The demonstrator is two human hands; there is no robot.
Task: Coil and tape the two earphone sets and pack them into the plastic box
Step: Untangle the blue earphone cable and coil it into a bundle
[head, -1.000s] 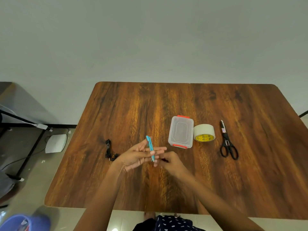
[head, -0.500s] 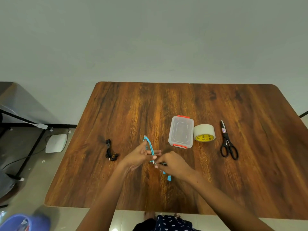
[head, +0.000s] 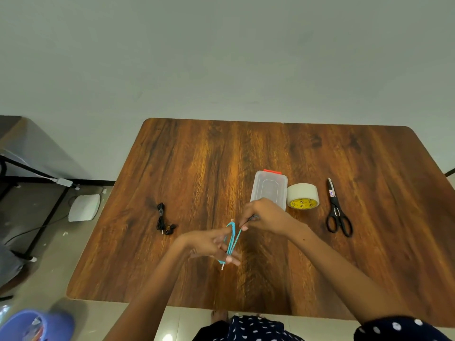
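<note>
Wooden table [head: 344, 267], hands [head: 236, 232] mid-surface, far half open

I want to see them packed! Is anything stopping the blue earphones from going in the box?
Yes: the plastic box has its lid on. The blue earphones are looped round the left hand, and the right hand pinches their free end.

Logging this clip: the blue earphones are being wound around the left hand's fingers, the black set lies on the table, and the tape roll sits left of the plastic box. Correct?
One slip. In the head view the tape roll sits right of the plastic box, between it and the scissors. The rest holds: blue earphones around the left hand, black set on the table.
</note>
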